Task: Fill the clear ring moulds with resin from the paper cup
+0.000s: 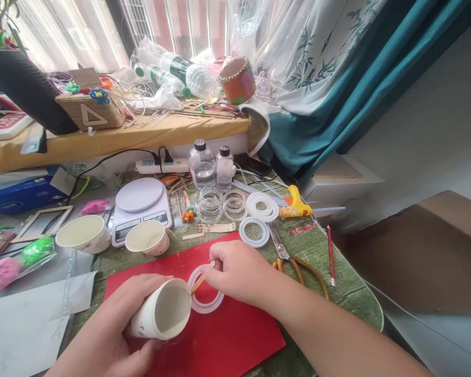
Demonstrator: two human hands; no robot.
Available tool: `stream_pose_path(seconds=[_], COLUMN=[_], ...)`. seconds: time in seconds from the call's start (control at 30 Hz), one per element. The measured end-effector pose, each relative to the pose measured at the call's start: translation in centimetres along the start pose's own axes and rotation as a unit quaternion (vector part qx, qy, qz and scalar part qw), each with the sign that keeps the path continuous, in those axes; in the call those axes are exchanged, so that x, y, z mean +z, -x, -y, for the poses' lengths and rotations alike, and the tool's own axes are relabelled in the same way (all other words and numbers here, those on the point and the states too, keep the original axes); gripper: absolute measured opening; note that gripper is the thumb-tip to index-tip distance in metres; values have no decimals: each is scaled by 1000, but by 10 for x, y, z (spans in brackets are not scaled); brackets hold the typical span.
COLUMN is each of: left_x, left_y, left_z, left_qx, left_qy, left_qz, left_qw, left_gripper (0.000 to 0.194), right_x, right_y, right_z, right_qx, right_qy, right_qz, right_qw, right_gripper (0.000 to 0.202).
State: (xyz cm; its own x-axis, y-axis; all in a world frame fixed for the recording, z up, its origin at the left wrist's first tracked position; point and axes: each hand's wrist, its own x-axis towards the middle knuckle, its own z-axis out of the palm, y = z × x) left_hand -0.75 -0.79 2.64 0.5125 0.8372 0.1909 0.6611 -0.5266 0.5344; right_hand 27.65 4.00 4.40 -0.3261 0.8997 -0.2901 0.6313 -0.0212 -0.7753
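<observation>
My left hand (131, 319) is wrapped round a white paper cup (145, 320), tilted with its mouth to the right and toward me. A wooden stick (198, 283) is pinched in my right hand (235, 269), its lower end close to the cup's rim. Below the stick lies a translucent white ring mould (215, 305), flat on a red sheet (235, 340). My right hand partly covers the mould's upper right side. What is inside the tilted cup shows only as a pale interior.
Two more paper cups (82, 235) stand left, near a white kitchen scale (139, 196). Behind are two clear bottles (203, 167), stacked clear rings (209, 204) and white ring moulds (254, 232). Scissors (280, 246), a yellow glue gun (296, 204) and a red pencil (330, 256) lie right.
</observation>
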Motion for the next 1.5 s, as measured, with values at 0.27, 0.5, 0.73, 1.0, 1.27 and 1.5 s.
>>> stream_pose_path(seconds=[0.27,0.5,0.73,1.0,1.27,1.5], left_x=[0,1,0,1,0,0], left_y=[1,3,2,2,1,1], left_z=[2,4,3,3,2,1], left_qx=[3,-14,-9,-14,-20,-24], left_qy=[-7,-5,1,5,10,12], left_qz=[-4,-6,-13,-12,-6,-5], left_qw=[1000,1000,1000,1000,1000,1000], left_gripper=[58,58,58,57,56,54], right_x=[2,1,0,0,0,0], right_y=[-2,0,1,2,3,2], right_z=[-2,1,1,1,1,2], right_qx=[-7,-2,-6,-11,-11,-13], right_qy=[10,10,-7,-20,-15,-13], right_qz=[-11,-5,2,-4,-1,-4], right_qw=[1000,1000,1000,1000,1000,1000], right_gripper=[40,40,40,41,40,41])
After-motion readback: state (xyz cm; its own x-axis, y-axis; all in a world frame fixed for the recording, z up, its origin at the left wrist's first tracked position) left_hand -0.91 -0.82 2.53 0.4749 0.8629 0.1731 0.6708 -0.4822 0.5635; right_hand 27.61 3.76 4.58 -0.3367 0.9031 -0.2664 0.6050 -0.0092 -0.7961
